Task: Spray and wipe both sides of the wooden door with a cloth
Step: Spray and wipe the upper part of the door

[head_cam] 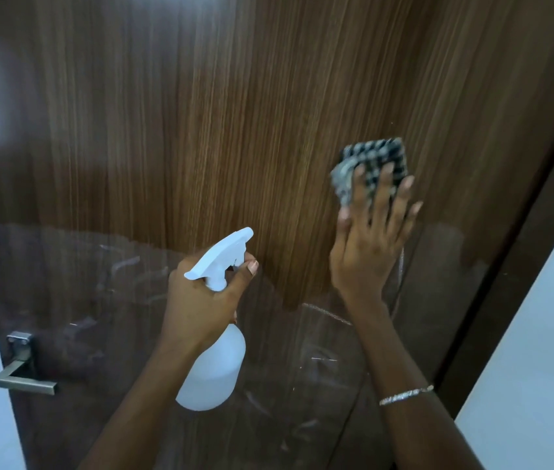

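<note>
Head view, looking at the wooden door (201, 113) from close up. One container: a spray bottle (212, 368) of white, cloudy plastic with a rounded body and a white trigger head whose nozzle points at the door. What it holds cannot be read through the plastic. The left hand (201, 296) is wrapped around the bottle's neck, with a fingertip by the trigger.

One cloth (370, 164), checked dark and pale and folded into a thick pad, lies flat on the door's right half, above and to the right of the bottle. The right hand (367, 245) presses it there with fingers straight and fanned apart. The palm is below the cloth, and the top edge of the pad shows past the fingertips.

Door surface: brown veneer with fine vertical grain, glossy. The lower part is darker, with pale smears and streaks.

One metal lever handle (21, 374), squared in shape, sits at lower left. One thin bracelet (406, 395) is on the right wrist. A dark door frame (540, 232) runs down the right, with a pale wall (540, 368) beyond.
</note>
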Demonstrator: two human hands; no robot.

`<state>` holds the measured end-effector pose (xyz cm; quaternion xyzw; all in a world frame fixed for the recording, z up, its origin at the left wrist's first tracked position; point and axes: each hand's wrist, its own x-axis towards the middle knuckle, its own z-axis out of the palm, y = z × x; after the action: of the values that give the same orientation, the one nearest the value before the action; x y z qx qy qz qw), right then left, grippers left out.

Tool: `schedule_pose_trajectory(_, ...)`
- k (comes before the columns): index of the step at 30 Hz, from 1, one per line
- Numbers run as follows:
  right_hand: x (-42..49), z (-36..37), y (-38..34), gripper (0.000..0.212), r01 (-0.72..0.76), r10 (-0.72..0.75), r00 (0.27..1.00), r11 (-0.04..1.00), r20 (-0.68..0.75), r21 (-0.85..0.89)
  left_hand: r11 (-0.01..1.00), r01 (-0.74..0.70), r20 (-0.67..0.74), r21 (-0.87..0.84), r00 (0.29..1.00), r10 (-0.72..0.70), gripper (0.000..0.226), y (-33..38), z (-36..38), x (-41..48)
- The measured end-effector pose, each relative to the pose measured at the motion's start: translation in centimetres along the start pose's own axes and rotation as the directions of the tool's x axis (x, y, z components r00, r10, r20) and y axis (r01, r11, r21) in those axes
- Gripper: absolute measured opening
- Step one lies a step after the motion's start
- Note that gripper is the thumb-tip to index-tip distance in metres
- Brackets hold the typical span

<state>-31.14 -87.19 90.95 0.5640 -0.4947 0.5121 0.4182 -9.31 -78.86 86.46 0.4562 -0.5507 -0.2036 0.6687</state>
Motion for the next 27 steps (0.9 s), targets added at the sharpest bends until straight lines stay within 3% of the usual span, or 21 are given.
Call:
schedule_pose_trajectory(4,-11.7,0.1,1.6,0.065,0.218,-0.217,0.965,0.976,0.145,0.01,1.0,0.022,0.016,0.0,1.0,-0.022,0.055,0.3,0.2,-0.7)
schedule_pose_trajectory(7,-17.7,-0.9,3.8,0.091,0.305,-0.289,0.916,0.952,0.279,-0.015,0.999,0.03,0.026,0.017,0.999,-0.03,0.057,0.3,0.4,-1.4)
schedule_pose_trajectory(9,-18.2,-1.8,4.3,0.097,0.354,-0.324,0.878,0.935,0.351,-0.022,0.999,0.047,0.029,0.02,0.998,-0.047,0.061,0.3,0.4,-1.9)
schedule_pose_trajectory(11,-16.6,-3.1,3.7,0.077,0.29,-0.3,0.907,0.954,0.296,0.079,0.998,0.061,0.038,0.015,0.997,-0.062,0.061,0.3,0.3,-2.4)
schedule_pose_trajectory(13,-13.6,-5.1,1.5,0.05,-0.007,-0.087,0.97,0.924,0.227,0.382,0.997,0.073,0.045,0.004,0.996,-0.073,0.06,0.4,0.3,-2.7)
schedule_pose_trajectory(15,-9.7,-7.4,-0.4,0.04,-0.365,0.207,0.927,0.679,0.311,0.637,0.997,0.075,0.064,0.0,0.995,-0.075,0.059,0.6,0.5,-2.9)
schedule_pose_trajectory(17,-5.6,-9.1,-1.2,0.035,-0.616,0.427,0.766,0.275,0.481,0.738,0.998,0.066,0.085,-0.011,0.994,-0.064,0.056,0.7,0.6,-3.0)
schedule_pose_trajectory(18,-4.0,-9.9,-1.0,0.036,-0.667,0.451,0.677,0.042,0.581,0.744,0.998,0.063,0.089,-0.015,0.994,-0.062,0.054,0.8,0.6,-2.9)
schedule_pose_trajectory(19,-2.5,-10.5,-0.7,0.042,-0.672,0.431,0.625,-0.127,0.651,0.73,0.998,0.062,0.095,-0.019,0.994,-0.06,0.054,0.8,0.5,-2.8)
schedule_pose_trajectory(20,-1.4,-10.9,-0.2,0.05,-0.67,0.41,0.609,-0.194,0.679,0.717,0.998,0.062,0.103,-0.017,0.993,-0.06,0.054,0.8,0.4,-2.6)
schedule_pose_trajectory(22,0.0,-11.2,0.5,0.059,-0.693,0.411,0.61,-0.137,0.677,0.708,0.998,0.057,0.133,-0.014,0.99,-0.055,0.054,0.7,0.4,-2.2)
schedule_pose_trajectory(24,0.6,-10.4,1.2,0.054,-0.717,0.458,0.617,-0.009,0.64,0.697,0.999,0.051,0.16,-0.02,0.986,-0.047,0.051,0.8,0.6,-1.8)
schedule_pose_trajectory(27,0.5,-8.3,2.2,0.05,-0.725,0.613,0.657,0.351,0.439,0.593,0.997,0.058,0.184,-0.051,0.982,-0.048,0.049,0.7,0.9,-1.3)
